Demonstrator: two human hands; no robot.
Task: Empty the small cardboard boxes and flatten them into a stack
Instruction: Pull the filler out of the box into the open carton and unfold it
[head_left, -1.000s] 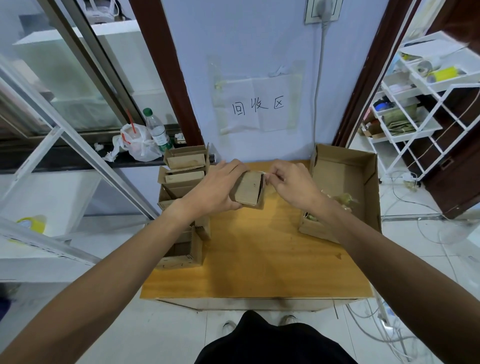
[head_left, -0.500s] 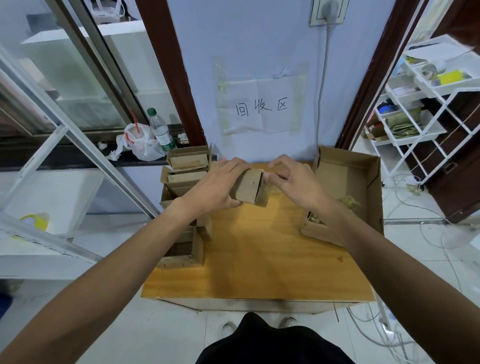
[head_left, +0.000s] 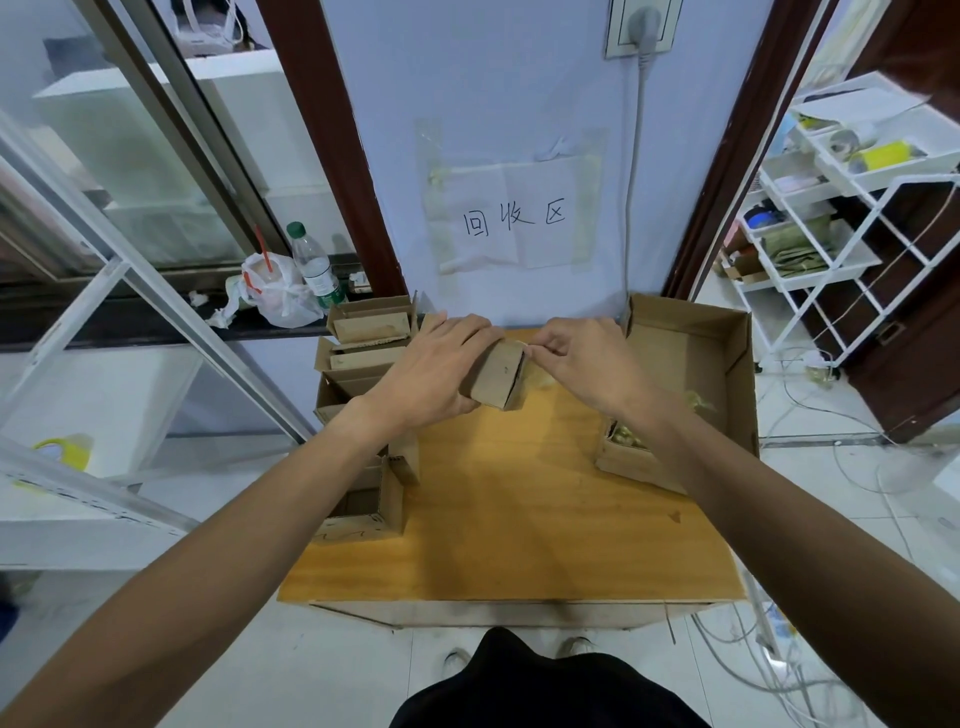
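Note:
My left hand (head_left: 434, 371) grips a small cardboard box (head_left: 497, 375) from its left side and holds it just above the wooden table (head_left: 509, 519). At the box's upper right edge my right hand (head_left: 582, 358) pinches something thin and pale, with crinkled clear wrap showing just below its fingers. Several more small cardboard boxes (head_left: 363, 358) stand stacked at the table's left edge. One open small box (head_left: 363, 506) sits nearer to me.
A large open cardboard box (head_left: 691, 374) with yellowish scraps inside stands at the table's right. A water bottle (head_left: 314, 267) and a plastic bag (head_left: 275, 293) sit on the sill at the left. A white wire rack (head_left: 841, 218) and floor cables lie to the right.
The held box has tilted and shifted slightly. My right hand has moved from the box's right end up to its top right edge, and pale wrap now shows there.

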